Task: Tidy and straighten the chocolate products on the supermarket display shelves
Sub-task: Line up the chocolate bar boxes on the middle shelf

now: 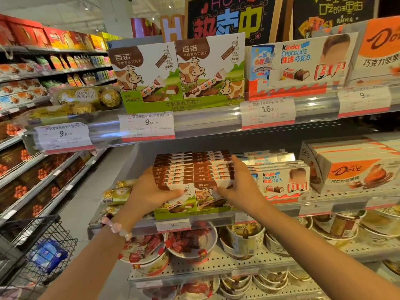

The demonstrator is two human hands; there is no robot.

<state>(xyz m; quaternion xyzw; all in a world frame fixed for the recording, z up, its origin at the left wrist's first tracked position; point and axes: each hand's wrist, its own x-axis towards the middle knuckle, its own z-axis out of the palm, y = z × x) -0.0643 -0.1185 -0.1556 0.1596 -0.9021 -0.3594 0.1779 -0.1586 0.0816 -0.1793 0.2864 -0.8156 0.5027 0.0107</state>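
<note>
Two rows of brown-and-white cow-print chocolate boxes (192,169) stand in a green display tray (173,214) on the middle shelf. My left hand (149,191) holds the left side of the rows, thumb laid across the front box. My right hand (240,182) presses the right side with straight fingers, thumb on the front of the right front box. A matching display of the same brand (177,72) stands on the top shelf above.
Kinder chocolate boxes (281,180) sit close to the right of my right hand, Dove boxes (355,167) beyond them. Gold Ferrero packs (116,193) lie left of the tray. Paper tubs of sweets (190,241) fill the shelf below. A wire basket (43,252) stands at lower left.
</note>
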